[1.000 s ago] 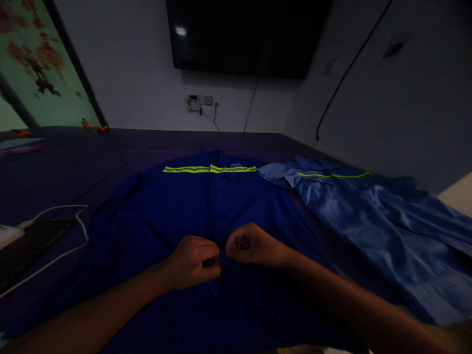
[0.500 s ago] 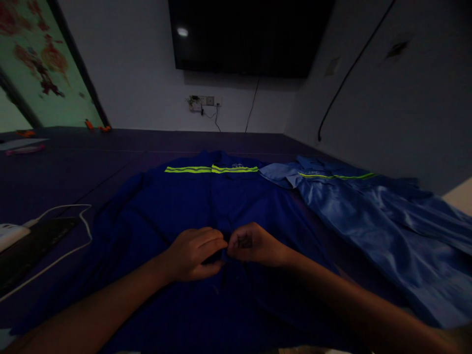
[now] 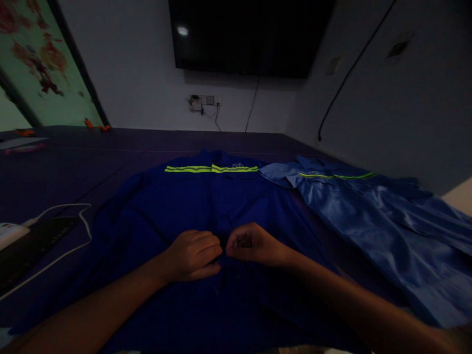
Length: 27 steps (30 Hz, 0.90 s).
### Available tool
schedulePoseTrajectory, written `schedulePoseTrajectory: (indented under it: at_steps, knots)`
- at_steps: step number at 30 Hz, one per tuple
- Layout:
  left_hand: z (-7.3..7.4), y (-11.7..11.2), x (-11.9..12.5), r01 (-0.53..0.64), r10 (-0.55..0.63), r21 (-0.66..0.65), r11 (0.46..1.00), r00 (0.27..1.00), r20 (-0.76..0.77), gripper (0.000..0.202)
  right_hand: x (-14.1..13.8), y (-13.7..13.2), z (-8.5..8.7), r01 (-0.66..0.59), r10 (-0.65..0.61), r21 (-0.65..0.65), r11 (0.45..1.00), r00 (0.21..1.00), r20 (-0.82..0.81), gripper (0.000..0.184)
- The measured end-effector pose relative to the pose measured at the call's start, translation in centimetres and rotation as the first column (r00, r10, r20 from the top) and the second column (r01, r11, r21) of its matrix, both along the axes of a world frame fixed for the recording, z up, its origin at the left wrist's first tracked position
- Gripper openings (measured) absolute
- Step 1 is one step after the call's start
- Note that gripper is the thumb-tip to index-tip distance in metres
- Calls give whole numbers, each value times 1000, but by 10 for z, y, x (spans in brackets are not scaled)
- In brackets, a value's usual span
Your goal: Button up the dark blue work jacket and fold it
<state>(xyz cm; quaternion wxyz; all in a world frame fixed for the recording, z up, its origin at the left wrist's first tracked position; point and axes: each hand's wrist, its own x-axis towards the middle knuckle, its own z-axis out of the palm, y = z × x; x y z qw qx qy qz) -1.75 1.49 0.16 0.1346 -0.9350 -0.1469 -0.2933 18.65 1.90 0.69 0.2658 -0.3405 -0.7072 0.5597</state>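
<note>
Where your two hands meet, the dark blue work jacket with the yellow-green reflective band [image 3: 221, 206] lies flat under them on the dark purple surface [image 3: 73, 162], its long axis running straight away from you, collar end far, hem end near. Your left hand [image 3: 193, 255] rests on the jacket's front closure, fingers curled and closed; whether they pinch cloth cannot be told. Your right hand [image 3: 252, 244], just beside it and nearly touching, has thumb and fingertips drawn together at the same closure line. Both sit equally near it, well short of the band. Right of the jacket: a lighter blue shiny work jacket [image 3: 368, 216]. Left of it: a white cable [image 3: 79, 231].
</note>
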Motion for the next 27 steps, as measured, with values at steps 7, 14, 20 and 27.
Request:
schedulePoseTrajectory:
  at_steps: [7,14,20,27]
  knots:
    - [-2,2,-1,40,-42,66,997,999,27,17,0,1,1,-12,12,-21,1000,1000,-12,32]
    - [-2,-1,0,-2,-2,74,997,998,56,12,2,-1,5,6,-8,49,999,1000,29,35]
    - [-3,-1,-1,-22,18,71,997,999,48,15,5,-11,8,2,-90,473,881,982,163,35]
    - [-6,0,-2,-33,30,62,998,999,41,17,7,-10,0,-121,-114,797,592,966,232,22]
